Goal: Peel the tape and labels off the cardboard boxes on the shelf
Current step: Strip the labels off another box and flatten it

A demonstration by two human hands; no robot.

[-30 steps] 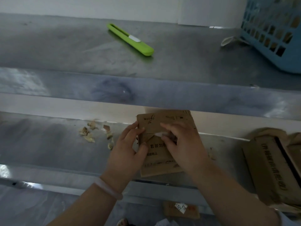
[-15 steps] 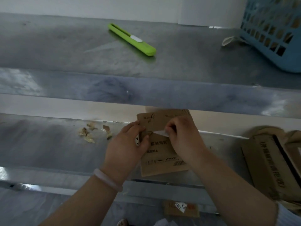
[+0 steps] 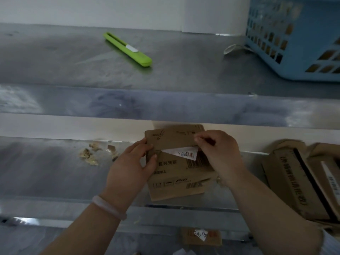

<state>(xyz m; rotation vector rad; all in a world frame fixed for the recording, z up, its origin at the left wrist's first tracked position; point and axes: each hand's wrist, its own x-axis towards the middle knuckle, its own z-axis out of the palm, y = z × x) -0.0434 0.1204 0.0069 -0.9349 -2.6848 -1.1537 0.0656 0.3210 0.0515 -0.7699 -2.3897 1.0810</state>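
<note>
Steel shelving filled the view against a white wall: upper shelf (image 3: 55, 61) across the top half, lower shelf (image 3: 46, 172) below it. Cardboard box (image 3: 174, 173), flattened and printed with barcodes, stood tilted on the lower shelf near frame centre, at about 6 o'clock from the middle. Left hand (image 3: 128, 168) gripped the box's left edge, thumb on the printed face and fingers curled round the edge, so it was closed on the box. Right hand (image 3: 220, 153) sat at 3 o'clock of the box's top, fingers curled, with thumb and forefinger pinching the right end of the label (image 3: 184, 152). This white barcode sticker was partly lifted off the fold line, its left end tapering to a point against the cardboard. A pale bracelet (image 3: 108, 207) was on the left wrist. Torn paper scraps (image 3: 90, 155) lay on the lower shelf at 9 o'clock of the box, apart from it. More cardboard boxes (image 3: 298, 181) were piled at 3 o'clock, near the right forearm, one with a black strip. On the upper shelf a green utility knife (image 3: 127, 49) lay diagonally at 11 o'clock. A blue basket (image 3: 294, 43) stood at 1 o'clock, with a loop of tape (image 3: 232, 48) just beside its left corner. Below the shelves, at 6 o'clock, was a small cardboard piece (image 3: 201, 236) carrying a white tag with handwriting.
</note>
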